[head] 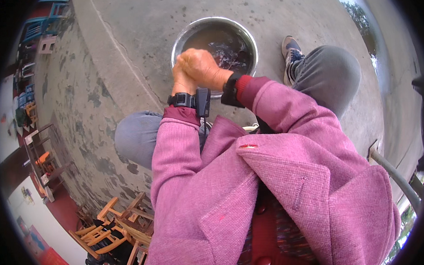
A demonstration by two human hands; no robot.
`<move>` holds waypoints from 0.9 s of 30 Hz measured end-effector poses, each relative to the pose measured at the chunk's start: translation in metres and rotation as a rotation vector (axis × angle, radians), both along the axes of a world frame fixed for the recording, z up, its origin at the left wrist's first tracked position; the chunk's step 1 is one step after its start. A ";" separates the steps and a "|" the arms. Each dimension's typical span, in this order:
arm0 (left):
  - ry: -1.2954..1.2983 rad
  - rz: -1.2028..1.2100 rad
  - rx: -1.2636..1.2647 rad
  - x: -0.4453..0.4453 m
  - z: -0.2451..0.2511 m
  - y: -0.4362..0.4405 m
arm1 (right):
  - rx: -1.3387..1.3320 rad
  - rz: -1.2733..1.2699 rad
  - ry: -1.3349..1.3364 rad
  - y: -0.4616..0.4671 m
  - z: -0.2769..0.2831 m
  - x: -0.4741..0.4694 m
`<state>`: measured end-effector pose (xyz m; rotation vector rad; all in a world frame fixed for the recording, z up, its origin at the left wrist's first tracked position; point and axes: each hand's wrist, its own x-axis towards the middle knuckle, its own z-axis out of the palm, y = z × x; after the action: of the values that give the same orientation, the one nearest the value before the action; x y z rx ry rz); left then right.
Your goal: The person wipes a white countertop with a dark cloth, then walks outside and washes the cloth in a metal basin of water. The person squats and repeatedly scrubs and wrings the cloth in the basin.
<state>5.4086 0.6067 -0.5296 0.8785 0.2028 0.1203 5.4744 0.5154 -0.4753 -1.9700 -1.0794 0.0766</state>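
Note:
My left hand and my right hand are pressed together over the near left rim of a round metal basin. The right hand overlaps the left, its fingers curled. Whatever may lie between the palms is hidden. Brownish water with bright reflections and ripples stands in the basin; cannot tell whether anything lies under its surface. Each wrist wears a black strap; a small black box with a cable sits at the left wrist.
The basin stands on a concrete floor between my feet. A shoe is right of it. Wooden chairs are at lower left, near a person. Blue chairs and a pale stool are at upper left. A metal rail is at right.

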 end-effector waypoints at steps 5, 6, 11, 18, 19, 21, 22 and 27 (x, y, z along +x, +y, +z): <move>0.612 0.391 -0.168 0.021 0.022 -0.031 | -0.066 -0.276 0.455 -0.020 -0.036 0.043; 0.594 0.419 -0.152 0.022 0.027 -0.029 | -0.001 -0.359 0.470 -0.023 -0.044 0.049; 0.628 0.514 -0.098 0.019 0.036 -0.012 | -0.095 -0.521 0.863 -0.036 -0.057 0.054; 0.532 0.076 0.022 0.013 0.022 -0.039 | 0.108 0.045 1.230 -0.043 -0.050 0.053; 0.573 0.006 -0.001 0.012 0.023 -0.042 | 0.018 -0.126 1.437 -0.040 -0.050 0.057; 0.695 0.027 -0.070 0.006 0.025 -0.041 | 0.050 -0.302 1.127 -0.039 -0.051 0.060; 0.727 0.066 -0.092 0.004 0.023 -0.039 | 0.043 -0.262 0.989 -0.037 -0.051 0.061; 0.412 0.117 -0.497 0.005 -0.018 -0.025 | 0.155 -0.010 0.690 -0.023 -0.016 0.042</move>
<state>5.4139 0.5822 -0.5476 0.3860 0.6413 -0.0060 5.5168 0.4923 -0.4915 -1.6159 -0.5962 0.6021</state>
